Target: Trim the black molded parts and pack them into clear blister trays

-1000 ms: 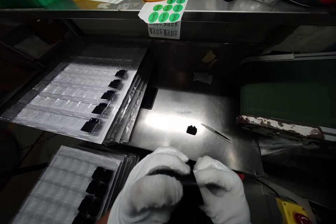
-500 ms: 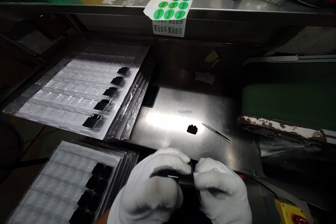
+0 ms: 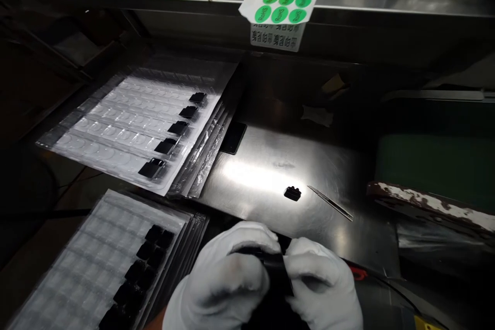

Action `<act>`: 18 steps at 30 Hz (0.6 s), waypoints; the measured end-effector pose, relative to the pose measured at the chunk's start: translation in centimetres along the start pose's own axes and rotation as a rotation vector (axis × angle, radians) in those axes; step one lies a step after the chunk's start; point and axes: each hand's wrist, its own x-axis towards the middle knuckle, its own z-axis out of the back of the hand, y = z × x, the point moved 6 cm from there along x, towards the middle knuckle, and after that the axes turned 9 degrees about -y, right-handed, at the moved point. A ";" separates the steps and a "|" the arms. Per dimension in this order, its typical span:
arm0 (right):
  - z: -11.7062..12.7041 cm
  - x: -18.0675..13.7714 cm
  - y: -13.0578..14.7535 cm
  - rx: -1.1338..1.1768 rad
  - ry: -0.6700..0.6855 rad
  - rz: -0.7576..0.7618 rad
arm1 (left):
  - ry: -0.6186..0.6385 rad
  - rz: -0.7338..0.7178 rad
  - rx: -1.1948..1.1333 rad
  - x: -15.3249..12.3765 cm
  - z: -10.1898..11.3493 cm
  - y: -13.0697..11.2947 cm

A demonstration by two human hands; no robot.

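Note:
Both my hands wear white gloves at the bottom of the head view. My left hand (image 3: pixel 228 278) is closed, thumb and fingers gripping a dark black part (image 3: pixel 273 263) whose exact kind I cannot make out. On its other side, my right hand (image 3: pixel 320 281) is closed too, its fingertips against the same part. Dark shadow or clothing below hides much of it. Beyond my hands, a small black plastic piece (image 3: pixel 293 193) with bumps along its top lies on the metal table (image 3: pixel 263 211). Tweezers (image 3: pixel 330 202) rest just right of that piece.
At left, stacked clear plastic trays (image 3: pixel 104 139) carry a column of black parts. A nearer tray stack (image 3: pixel 77 263) holds several more. A dark flat slab (image 3: pixel 234 137) touches the far stack. A green conveyor belt (image 3: pixel 436 160) borders the right. Green round stickers (image 3: pixel 279 14) overhang the shelf (image 3: pixel 174 7).
The camera view has turned a little left, so the surroundings sit farther right in the picture. Both hands keep their grip on the black part, with only slight finger movement.

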 end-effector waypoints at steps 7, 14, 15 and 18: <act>-5.1 -1.5 -0.7 0.129 0.052 -0.049 | -0.136 0.048 0.008 -5.4 3.8 0.9; -14.2 -6.8 -3.2 0.054 0.172 -0.373 | -0.212 0.342 -0.064 -13.0 10.0 2.1; -15.8 -8.1 -5.1 0.050 0.203 -0.512 | -0.262 0.541 -0.141 -15.4 10.6 4.2; -19.5 -13.5 -12.0 0.118 0.199 -0.975 | -0.586 1.267 -0.464 -25.9 10.9 12.4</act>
